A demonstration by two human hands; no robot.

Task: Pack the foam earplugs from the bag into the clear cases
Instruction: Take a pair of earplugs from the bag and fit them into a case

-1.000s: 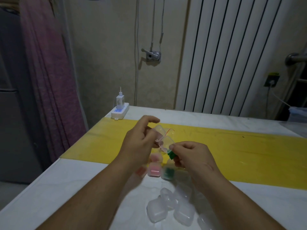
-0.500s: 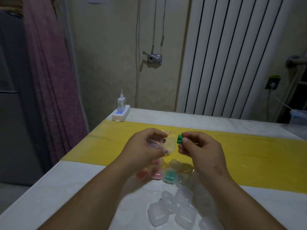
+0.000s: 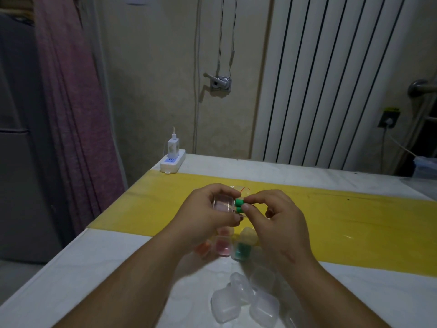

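Over the last second the green earplugs (image 3: 239, 205) are seen lifted away from the bag (image 3: 243, 189) and brought sideways to the clear case (image 3: 223, 203). Half a second back a gap is seen between plugs and case. That gap is now closed, and the plugs are pressed against the case's right side. The plugs are pinched between the thumb and forefinger of the right hand (image 3: 279, 218), with its other fingers loosely curled. The case is gripped in the curled fingers of the left hand (image 3: 208, 216). Both are held in the air above the yellow strip (image 3: 354, 209) that runs across the table (image 3: 118, 256), towards its left edge. From this it is judged that picking from the bag is finished for this pair and that pushing them into the case is the step in hand.

Whether the case's lid is open, and whether the plugs are already partly inside, cannot be told. The bag is mostly hidden behind both hands, and only a clear fold with a red line is seen. Filled cases (image 3: 222, 247) below the hands are partly covered by them. Empty cases (image 3: 243, 297) by the near edge are blurred and partly hidden by the right forearm.
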